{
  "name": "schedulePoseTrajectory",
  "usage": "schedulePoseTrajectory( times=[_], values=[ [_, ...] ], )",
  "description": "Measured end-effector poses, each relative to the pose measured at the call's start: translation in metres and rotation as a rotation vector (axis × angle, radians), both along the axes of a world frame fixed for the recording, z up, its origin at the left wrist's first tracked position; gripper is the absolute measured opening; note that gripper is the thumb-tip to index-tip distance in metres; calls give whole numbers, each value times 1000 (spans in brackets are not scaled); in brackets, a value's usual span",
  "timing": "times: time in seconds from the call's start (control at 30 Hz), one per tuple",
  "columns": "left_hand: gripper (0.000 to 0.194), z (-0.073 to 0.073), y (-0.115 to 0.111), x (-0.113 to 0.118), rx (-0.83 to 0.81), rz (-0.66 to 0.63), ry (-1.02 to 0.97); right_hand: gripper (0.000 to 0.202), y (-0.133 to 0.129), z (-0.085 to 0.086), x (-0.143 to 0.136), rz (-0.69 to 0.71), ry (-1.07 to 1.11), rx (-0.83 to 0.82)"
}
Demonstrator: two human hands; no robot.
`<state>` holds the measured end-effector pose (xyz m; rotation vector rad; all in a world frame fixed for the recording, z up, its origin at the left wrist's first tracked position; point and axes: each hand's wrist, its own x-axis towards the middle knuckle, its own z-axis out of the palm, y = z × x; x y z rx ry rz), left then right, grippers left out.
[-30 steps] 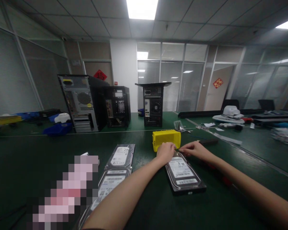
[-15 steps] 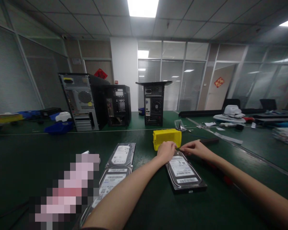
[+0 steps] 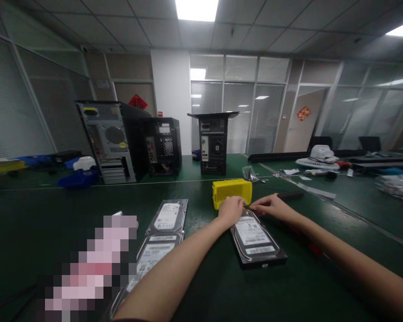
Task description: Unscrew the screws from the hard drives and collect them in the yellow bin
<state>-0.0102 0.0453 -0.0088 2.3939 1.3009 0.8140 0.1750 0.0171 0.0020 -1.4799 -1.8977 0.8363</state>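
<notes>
A hard drive (image 3: 255, 237) lies label up on the green table, slightly right of centre. At its far end is my left hand (image 3: 231, 210), fingers curled in and closed over the drive's far left corner; what they hold is hidden. Opposite it, my right hand (image 3: 268, 207) pinches thumb and fingers together by the far right corner, on something too small to name. Directly behind both hands a yellow plastic bin (image 3: 233, 190) rests with its open side facing me. Left of my forearm more hard drives (image 3: 168, 215) lie in a row, partly covered by the arm.
Computer cases (image 3: 110, 143) stand at the back left, and another case (image 3: 214, 145) with a panel on top stands behind the bin. A blue bin (image 3: 79, 179) sits far left. A dark bar (image 3: 290, 195) and a red-handled item (image 3: 315, 248) lie by my right arm. A pixelated patch hides the left front.
Both hands keep nearly the same place at the drive's far end. The whole view has shifted slightly, with everything a little further left and up in the picture.
</notes>
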Motion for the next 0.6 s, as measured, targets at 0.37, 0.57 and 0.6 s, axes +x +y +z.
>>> schedulePoseTrajectory(
  times=[0.37,0.57,0.6],
  values=[
    [34,4,-3,-1,-4,-13,1,38,4,-4,3,5,13,-2],
    [34,5,-4,-1,-7,-9,16,38,3,-5,5,6,10,0],
    [34,5,-4,-1,-7,-6,19,38,3,-5,5,7,8,1]
  ],
)
